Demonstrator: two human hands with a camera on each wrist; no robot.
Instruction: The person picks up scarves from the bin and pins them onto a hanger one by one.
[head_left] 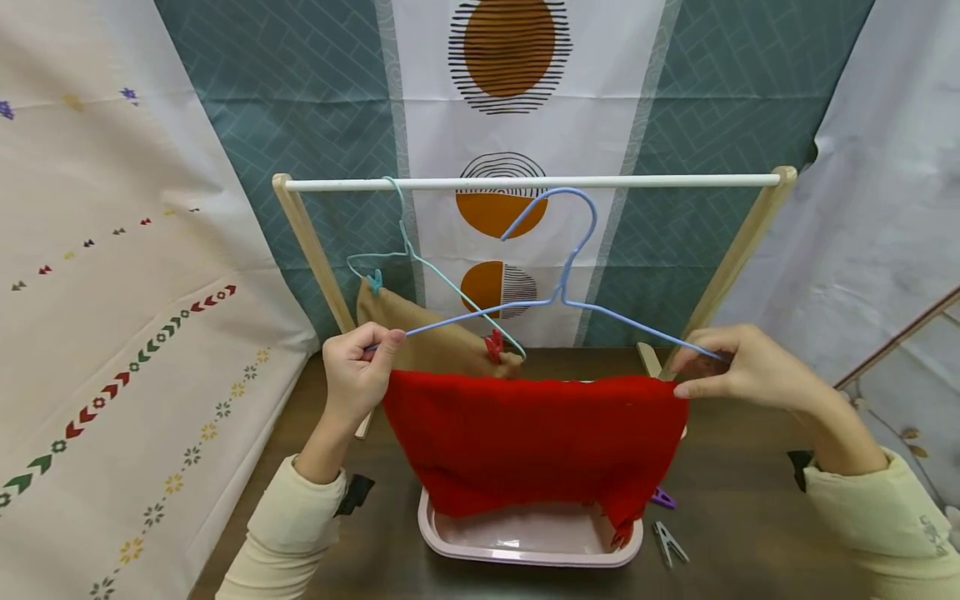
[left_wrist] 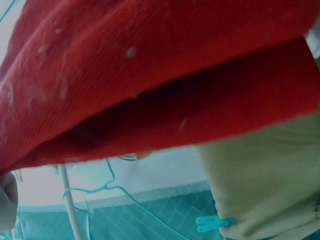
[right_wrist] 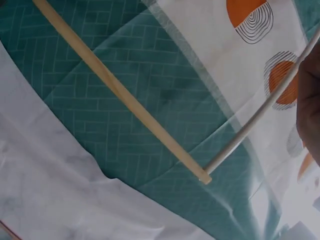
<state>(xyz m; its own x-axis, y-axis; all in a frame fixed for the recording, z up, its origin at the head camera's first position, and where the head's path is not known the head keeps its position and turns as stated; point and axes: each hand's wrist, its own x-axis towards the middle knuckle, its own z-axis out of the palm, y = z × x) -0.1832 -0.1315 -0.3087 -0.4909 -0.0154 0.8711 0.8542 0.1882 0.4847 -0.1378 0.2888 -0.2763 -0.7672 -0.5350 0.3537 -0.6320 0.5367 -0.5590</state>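
A blue clothes hanger is held level in front of the rack, its hook upward and apart from the white rod. My left hand grips the hanger's left end, with the top left corner of a red cloth at its fingers. At the other end, my right hand holds the hanger's right tip and pinches the cloth's top right corner between thumb and fingers. Below the hanger, the cloth droops over a pink basin. Red fabric fills much of the left wrist view.
The white rod spans two wooden posts. On it hangs a green hanger carrying a tan cloth, clipped by a teal clothespin and a red clothespin. A grey clothespin and a purple clothespin lie beside the basin.
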